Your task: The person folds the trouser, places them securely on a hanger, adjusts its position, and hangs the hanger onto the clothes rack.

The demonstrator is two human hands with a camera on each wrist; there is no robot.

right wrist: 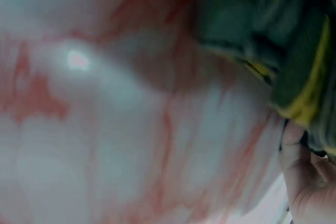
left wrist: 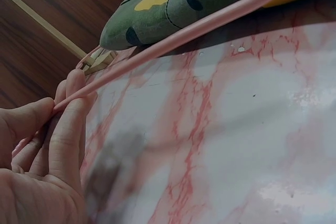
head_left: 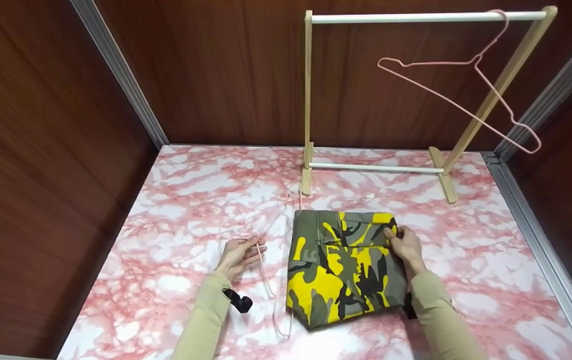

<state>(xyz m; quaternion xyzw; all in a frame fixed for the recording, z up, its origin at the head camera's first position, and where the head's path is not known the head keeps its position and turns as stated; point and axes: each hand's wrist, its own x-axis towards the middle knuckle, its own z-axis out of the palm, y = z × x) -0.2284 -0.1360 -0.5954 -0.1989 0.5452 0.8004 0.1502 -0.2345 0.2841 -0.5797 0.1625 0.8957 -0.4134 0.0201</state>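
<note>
A folded camouflage garment in yellow, grey-green and black is held up over the near middle of the table. My right hand grips its upper right edge, thumb on the front. In the right wrist view, fingers curl at the garment's layered edge. Left of the cloth, my left hand pinches the thin bar of a pink clothes hanger between thumb and fingers. The bar slants past the garment in the left wrist view. Part of the hanger is hidden behind the cloth.
At the back stands a wooden rack with a white top rail. A second pink hanger hangs near the rail's right end. The pink-and-white marbled table is bounded by brown wood-grain panels at the back and sides.
</note>
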